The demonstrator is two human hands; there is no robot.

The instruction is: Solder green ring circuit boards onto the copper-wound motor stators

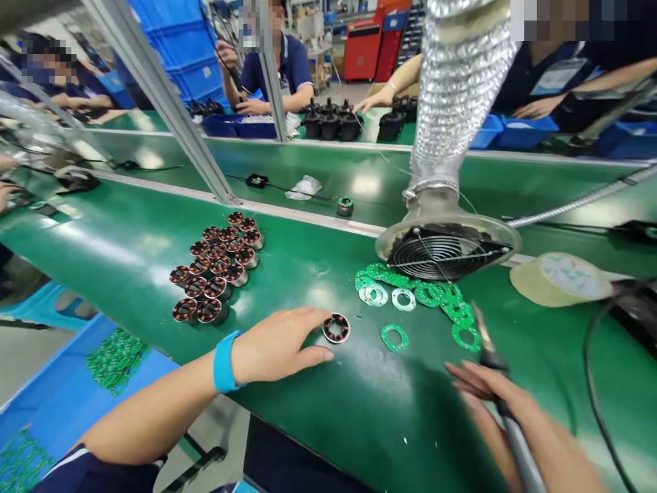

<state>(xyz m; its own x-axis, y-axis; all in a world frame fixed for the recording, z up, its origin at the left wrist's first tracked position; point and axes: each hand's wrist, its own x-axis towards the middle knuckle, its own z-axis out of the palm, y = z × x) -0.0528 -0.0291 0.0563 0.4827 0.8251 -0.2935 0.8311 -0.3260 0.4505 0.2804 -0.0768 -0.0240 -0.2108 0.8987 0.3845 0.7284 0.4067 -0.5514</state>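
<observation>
In the head view, the step in hand appears to be positioning one core (345, 333) while the iron (493, 361) is kept ready. The core sits face up on the tabletop (318, 411), inward from the near edge, with a loose green ring (386, 335) just to its right. The left hand (280, 342) reaches in from the near edge with its grip partly open: the index fingertip meets the core's rim and the thumb lies just beside its near side, though whether the two actually pinch it cannot be told. The right hand (513, 411), slightly blurred, has its grip closed round the iron's handle, tip pointing away toward the far edge, near the end of a row of rings (426, 293). More cores (218, 263) stand grouped toward the tabletop's left end, and the fume hood (446, 250) hangs over the far edge behind the rings. As a judgement, the next move calls for a steady left grip on the core and a ring seated squarely over it, the iron's tip meanwhile held clear of the fingers and the loose rings.
</observation>
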